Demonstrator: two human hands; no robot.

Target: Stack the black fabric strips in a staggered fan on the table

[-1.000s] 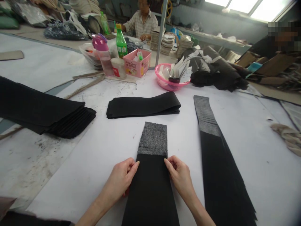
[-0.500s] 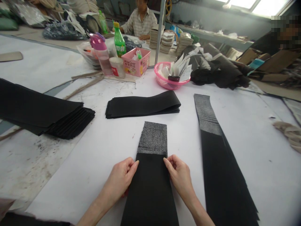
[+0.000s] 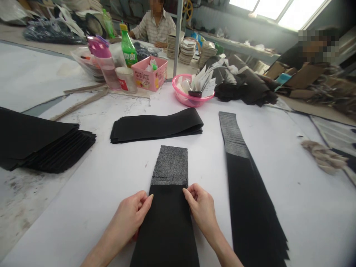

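A long black strip of material (image 3: 167, 226) lies lengthwise before me, with a speckled grey patch (image 3: 171, 165) showing at its far end. My left hand (image 3: 129, 215) is closed on the strip's left edge, thumb on top. On the opposite edge, my right hand (image 3: 201, 205) pinches it between thumb and fingers, just below the grey patch. To the right lies a fanned stack of similar black strips (image 3: 247, 200), its far end grey and stepped. A folded black stack (image 3: 155, 126) rests crosswise beyond my hands.
At the left is a thick pile of black pieces (image 3: 36, 137). Farther back stand a pink box (image 3: 150, 76), a green bottle (image 3: 128, 48), a purple-lidded jug (image 3: 104, 63) and a pink basin (image 3: 191, 98) of papers. A crumpled beige cloth (image 3: 324, 157) lies at right. A person (image 3: 157, 26) sits across the table.
The whole view has shifted, so the objects and both hands appear farther left. Both hands keep their hold on the strip's edges at about the same place.
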